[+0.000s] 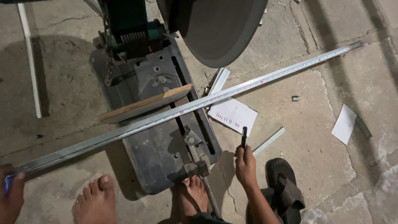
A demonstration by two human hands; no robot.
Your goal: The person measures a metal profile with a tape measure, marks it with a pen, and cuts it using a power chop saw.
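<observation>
- Head view: the right hand [245, 165] is closed around a black pen [244, 137], which points upward, away from the person, toward a white paper sheet [233, 114] with short pen strokes on it.
- The left hand [11, 197] is at the bottom left corner, only partly in view. Its fingers are folded on the near end of a long metal bar [124, 132], and something blue shows inside the grip; what it is, I cannot tell.
- The bar lies diagonally over the dark base of a chop saw [159, 137], and a measuring tape [265, 79] lies along the top of the bar, reaching the far right.
- The grey cutting disc [219, 29] of the saw is raised above the bar.
- A wooden strip [145, 103] rests on the saw base just behind the bar.
- Two bare feet [97, 199] stand on the concrete floor [315, 137], near the front of the saw.
- A black sandal [286, 186] lies right of the right hand.
- A short metal piece [269, 141] lies near the pen, and another paper [345, 123] lies well apart at the right.
</observation>
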